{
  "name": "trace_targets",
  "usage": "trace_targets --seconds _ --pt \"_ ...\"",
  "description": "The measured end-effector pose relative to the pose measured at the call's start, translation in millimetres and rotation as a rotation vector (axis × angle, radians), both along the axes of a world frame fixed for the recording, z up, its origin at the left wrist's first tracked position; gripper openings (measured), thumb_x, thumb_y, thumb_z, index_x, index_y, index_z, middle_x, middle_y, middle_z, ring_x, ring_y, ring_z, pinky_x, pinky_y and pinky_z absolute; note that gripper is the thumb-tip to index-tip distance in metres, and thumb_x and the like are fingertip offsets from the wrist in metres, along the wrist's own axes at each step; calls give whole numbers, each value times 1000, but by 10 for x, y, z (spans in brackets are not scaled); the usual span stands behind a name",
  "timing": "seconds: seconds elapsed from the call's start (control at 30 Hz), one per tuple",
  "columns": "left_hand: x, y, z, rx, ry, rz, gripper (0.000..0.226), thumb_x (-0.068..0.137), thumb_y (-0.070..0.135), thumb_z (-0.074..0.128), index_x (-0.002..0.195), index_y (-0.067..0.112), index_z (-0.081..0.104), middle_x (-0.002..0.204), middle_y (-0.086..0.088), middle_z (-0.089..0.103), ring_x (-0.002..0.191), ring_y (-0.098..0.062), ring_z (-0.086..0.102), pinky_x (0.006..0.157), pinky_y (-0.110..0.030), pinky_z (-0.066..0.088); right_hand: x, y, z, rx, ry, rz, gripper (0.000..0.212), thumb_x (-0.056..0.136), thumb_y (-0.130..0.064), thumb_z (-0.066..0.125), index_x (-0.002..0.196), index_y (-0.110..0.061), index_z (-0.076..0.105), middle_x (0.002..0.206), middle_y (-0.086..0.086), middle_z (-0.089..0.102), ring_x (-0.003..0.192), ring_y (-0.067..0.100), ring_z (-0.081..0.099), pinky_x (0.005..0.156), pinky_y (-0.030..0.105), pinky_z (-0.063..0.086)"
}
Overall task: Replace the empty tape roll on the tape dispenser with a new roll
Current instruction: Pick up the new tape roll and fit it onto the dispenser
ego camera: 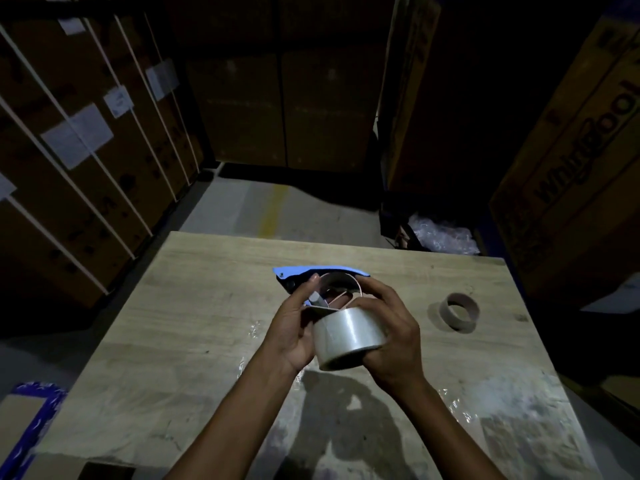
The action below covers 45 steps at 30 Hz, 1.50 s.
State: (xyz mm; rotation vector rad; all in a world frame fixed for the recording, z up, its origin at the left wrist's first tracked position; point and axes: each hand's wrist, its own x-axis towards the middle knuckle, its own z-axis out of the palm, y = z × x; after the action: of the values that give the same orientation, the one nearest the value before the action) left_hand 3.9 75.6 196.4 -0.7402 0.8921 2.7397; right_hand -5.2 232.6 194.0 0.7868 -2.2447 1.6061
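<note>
Above the middle of the wooden table I hold a blue tape dispenser in my left hand, thumb and fingers wrapped round its near side. My right hand grips a full roll of clear tape, pressed against the dispenser's curved metal guard. The roll's hole faces down towards me. An empty brown cardboard core stands alone on the table to the right, apart from both hands.
Tall strapped cardboard boxes line the left and back, and a printed carton stands at the right. Crumpled plastic wrap lies beyond the table's far edge. A blue-edged board lies on the floor at lower left.
</note>
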Motion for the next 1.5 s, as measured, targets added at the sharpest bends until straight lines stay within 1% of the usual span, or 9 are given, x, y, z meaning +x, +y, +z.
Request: trace_targets --seconds 0.13,0.23,0.37,0.53,0.73,0.83,0.93,1.13,1.5 --pt "-45 -79 6 105 -50 57 45 89 22 62 124 -5 62 120 -25 69 102 -33 72 90 -42 55 71 -1 40 22 -27 -27 44 56 -16 81 98 -19 70 134 0 57 126 16 55 92 25 47" --pt "-116 -118 -56 118 -32 116 33 95 9 57 125 -4 61 99 -21 74 113 -35 66 92 -47 54 155 -34 99 -13 -86 -24 38 59 -9 70 95 -17 73 133 -1 55 125 13 54 94 18 45" --pt "-179 -130 -41 156 50 144 34 90 -7 50 87 9 80 90 -21 74 129 -39 53 72 -48 62 288 -101 168 -76 -184 -46 43 56 1 61 94 -15 74 128 -6 58 122 12 56 92 19 46" --pt "-219 -224 -80 167 41 136 27 93 -7 45 109 6 64 107 -26 63 143 -41 36 63 -44 62 413 -161 215 -104 -319 -40 44 55 -12 58 94 -21 77 126 -12 60 122 7 56 79 19 51" --pt "-220 -291 -132 73 93 125 48 94 -8 44 82 19 81 90 -18 72 111 -36 54 64 -43 62 359 -217 274 -195 -535 -148 39 58 -6 57 87 -22 77 101 -2 73 97 15 69 82 38 56" --pt "-182 -312 -139 -36 115 146 39 93 -10 47 117 10 68 111 -22 65 89 -31 69 71 -41 61 237 -267 381 -260 -735 -106 24 68 -8 64 85 -20 77 85 0 75 81 19 70 70 40 59" --pt "-139 -337 -137 -159 153 113 39 94 -7 47 130 3 56 118 -23 65 97 -34 68 86 -49 59 145 -321 475 -255 -780 -72 14 70 -17 69 81 -20 78 78 -2 73 71 6 67 62 30 57" --pt "-51 -381 -114 -281 153 31 43 97 -7 46 134 12 54 128 -25 63 116 -46 61 88 -58 56 63 -430 522 -112 -678 -140 15 80 -21 67 86 -27 80 84 0 77 82 26 72 71 52 62" --pt "-14 -547 -72 -374 140 -13 41 93 -9 49 119 18 66 113 -25 70 101 -47 67 86 -63 55 -24 -473 421 236 -570 -157 29 67 -51 54 67 -32 75 58 -11 70 52 -2 58 57 25 48"
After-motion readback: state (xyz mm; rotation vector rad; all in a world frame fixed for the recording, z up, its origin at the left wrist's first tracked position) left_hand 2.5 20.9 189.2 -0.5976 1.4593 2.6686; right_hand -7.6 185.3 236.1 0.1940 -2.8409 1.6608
